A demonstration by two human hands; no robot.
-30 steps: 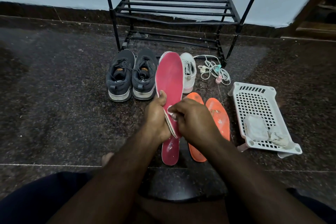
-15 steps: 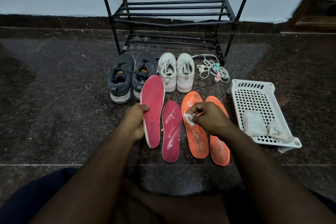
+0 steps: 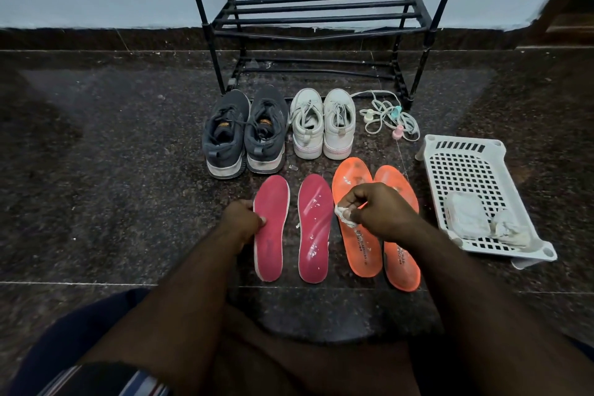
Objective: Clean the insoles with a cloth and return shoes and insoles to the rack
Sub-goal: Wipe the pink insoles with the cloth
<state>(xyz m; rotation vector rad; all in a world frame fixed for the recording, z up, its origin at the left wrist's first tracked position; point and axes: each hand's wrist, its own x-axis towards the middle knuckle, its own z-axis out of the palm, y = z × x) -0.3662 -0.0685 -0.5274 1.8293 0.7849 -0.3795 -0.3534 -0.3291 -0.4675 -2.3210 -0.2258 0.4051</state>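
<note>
Two pink insoles lie side by side on the dark floor: the left pink insole (image 3: 271, 225) and the right pink insole (image 3: 315, 228), which has white specks on it. My left hand (image 3: 241, 223) pinches the left edge of the left pink insole. Two orange insoles (image 3: 356, 235) lie to their right. My right hand (image 3: 376, 212) hovers over the orange insoles and grips a small white cloth (image 3: 344, 214). Behind them stand a dark grey pair of shoes (image 3: 246, 133) and a white pair of shoes (image 3: 321, 124). The black metal rack (image 3: 318, 16) stands at the wall.
A white perforated plastic tray (image 3: 475, 190) sits on the floor at the right with white cloths (image 3: 466, 214) in it. A tangle of pale cord (image 3: 390, 119) lies by the rack's right leg. My legs fill the bottom of the view.
My left hand has lowered the pink insole from upright in front of the shoes to flat on the floor beside its pair. My right hand moved right with the cloth, over the orange insoles.
</note>
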